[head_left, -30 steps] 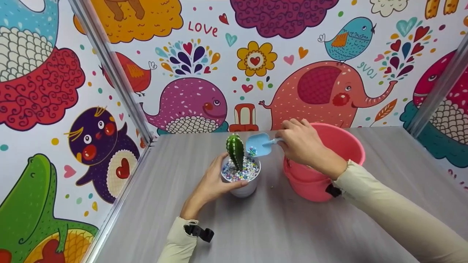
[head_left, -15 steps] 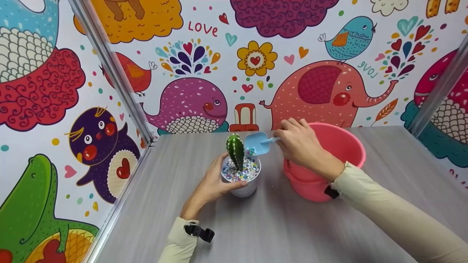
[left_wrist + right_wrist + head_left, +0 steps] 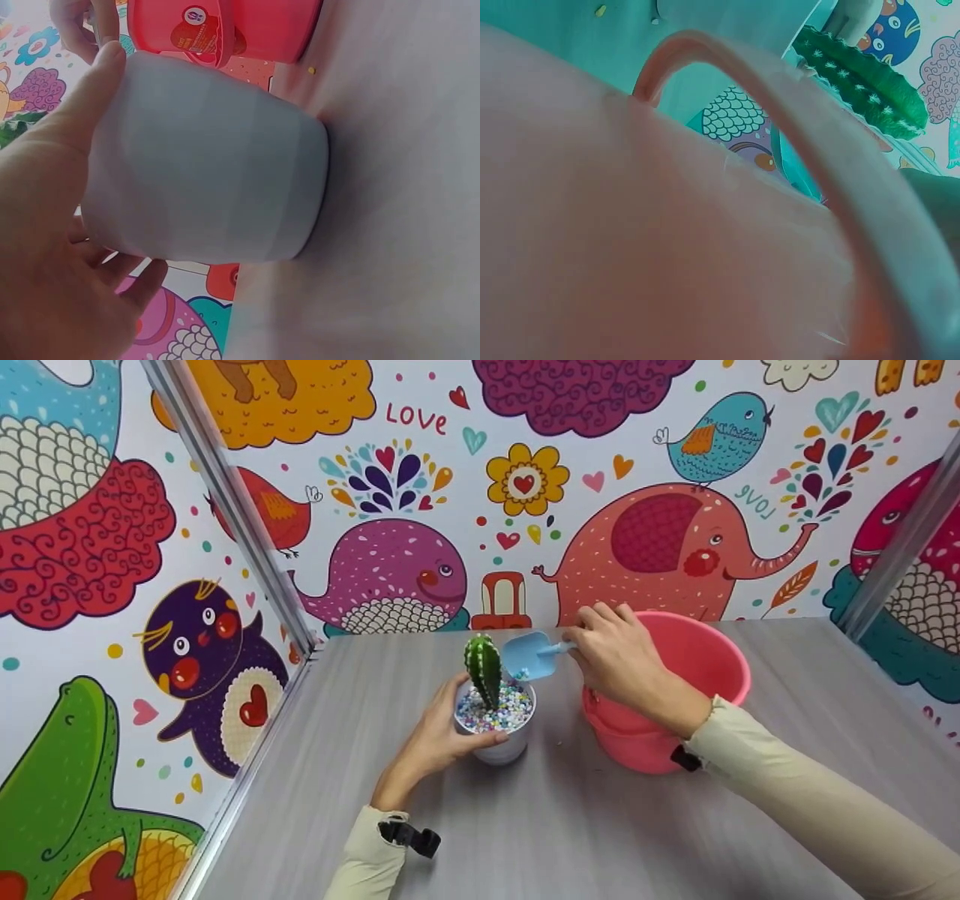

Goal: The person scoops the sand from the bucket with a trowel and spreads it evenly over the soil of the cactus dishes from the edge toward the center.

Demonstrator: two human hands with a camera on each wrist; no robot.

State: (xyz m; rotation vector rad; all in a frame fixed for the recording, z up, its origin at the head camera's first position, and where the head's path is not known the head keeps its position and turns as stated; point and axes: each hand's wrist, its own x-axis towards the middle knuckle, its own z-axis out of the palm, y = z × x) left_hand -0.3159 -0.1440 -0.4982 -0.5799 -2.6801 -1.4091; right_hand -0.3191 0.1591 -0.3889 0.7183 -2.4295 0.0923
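Note:
A white pot (image 3: pixel 501 750) stands on the table with a green cactus (image 3: pixel 484 671) in it, ringed by small multicoloured beads (image 3: pixel 506 711). My left hand (image 3: pixel 441 735) grips the pot around its upper side, thumb in front and fingers behind; the left wrist view shows the pot's ribbed wall (image 3: pixel 210 165) in that grasp. My right hand (image 3: pixel 616 649) holds a light blue toy shovel (image 3: pixel 529 654) by its handle. The shovel's blade tilts over the pot's right rim beside the cactus, with a few beads on its lower edge.
A pink bucket (image 3: pixel 697 660) stands right of the pot, under my right forearm; its handle (image 3: pixel 772 105) crosses the right wrist view. A tiny yellow bit (image 3: pixel 312 70) lies on the grey table (image 3: pixel 585 825). Cartoon-printed walls (image 3: pixel 420 480) rise at the back and left.
The blade has tipped a little further, and fewer beads lie on it, having slid into the pot. My left hand and the pot stay in place.

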